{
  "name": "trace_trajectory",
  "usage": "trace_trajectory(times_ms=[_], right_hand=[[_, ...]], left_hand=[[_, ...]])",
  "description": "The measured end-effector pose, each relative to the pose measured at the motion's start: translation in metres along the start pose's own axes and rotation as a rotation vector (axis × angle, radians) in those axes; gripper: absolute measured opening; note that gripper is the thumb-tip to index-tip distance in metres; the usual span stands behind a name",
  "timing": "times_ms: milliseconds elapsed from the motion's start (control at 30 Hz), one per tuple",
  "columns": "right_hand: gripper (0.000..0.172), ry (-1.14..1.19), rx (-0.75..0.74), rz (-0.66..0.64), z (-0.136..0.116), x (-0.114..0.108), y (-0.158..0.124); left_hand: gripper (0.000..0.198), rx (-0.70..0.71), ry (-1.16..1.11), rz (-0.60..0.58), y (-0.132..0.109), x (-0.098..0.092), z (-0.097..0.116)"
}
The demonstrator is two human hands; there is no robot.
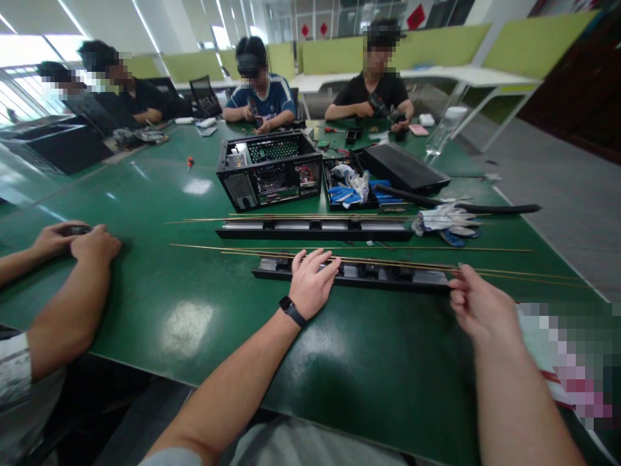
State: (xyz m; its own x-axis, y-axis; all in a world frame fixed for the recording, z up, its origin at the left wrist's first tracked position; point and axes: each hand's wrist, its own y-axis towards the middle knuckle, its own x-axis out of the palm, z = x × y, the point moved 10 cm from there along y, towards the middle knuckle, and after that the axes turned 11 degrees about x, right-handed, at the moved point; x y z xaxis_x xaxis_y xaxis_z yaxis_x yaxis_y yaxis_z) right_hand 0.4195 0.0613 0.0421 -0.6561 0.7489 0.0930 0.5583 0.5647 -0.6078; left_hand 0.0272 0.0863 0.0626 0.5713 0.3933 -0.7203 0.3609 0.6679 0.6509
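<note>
My left hand (310, 281), with a black watch on the wrist, lies on the near black rail (388, 277). Its fingers are spread over the rail's left end and over thin brass rods (407, 264) that run along it. My right hand (478, 304) is at the rail's right end with fingers curled, pinching near the rods' ends; what it grips is hidden. A second black rail (315, 229) lies farther back, with more brass rods (291, 218) beside it.
An open black computer case (269, 169) stands mid-table on the green table (194, 278). Behind it lie a black tray with blue gloves (350, 189), a black panel (405, 167) and white gloves (449, 221). A neighbour's hands (77, 241) rest at left. Several people sit at the far side.
</note>
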Motion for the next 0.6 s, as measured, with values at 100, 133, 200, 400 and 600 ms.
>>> trace_trajectory(times_ms=[100, 133, 200, 400, 600], right_hand=[[0.031, -0.003, -0.001, -0.044, 0.003, 0.007, -0.003], [0.032, 0.010, -0.003, -0.039, 0.002, 0.006, -0.002], [0.033, 0.038, -0.013, 0.010, -0.001, -0.001, 0.001], [0.028, 0.002, -0.027, -0.019, -0.001, -0.001, 0.007], [0.031, 0.033, -0.038, -0.038, -0.001, -0.003, 0.016]], left_hand=[[0.034, 0.002, -0.003, -0.001, 0.000, 0.000, 0.000], [0.034, 0.003, -0.002, 0.000, 0.000, 0.000, 0.000], [0.034, 0.009, 0.004, 0.007, -0.001, 0.000, 0.001], [0.035, 0.012, 0.005, 0.013, -0.002, 0.001, 0.001], [0.034, 0.051, 0.036, 0.058, -0.004, -0.001, 0.003]])
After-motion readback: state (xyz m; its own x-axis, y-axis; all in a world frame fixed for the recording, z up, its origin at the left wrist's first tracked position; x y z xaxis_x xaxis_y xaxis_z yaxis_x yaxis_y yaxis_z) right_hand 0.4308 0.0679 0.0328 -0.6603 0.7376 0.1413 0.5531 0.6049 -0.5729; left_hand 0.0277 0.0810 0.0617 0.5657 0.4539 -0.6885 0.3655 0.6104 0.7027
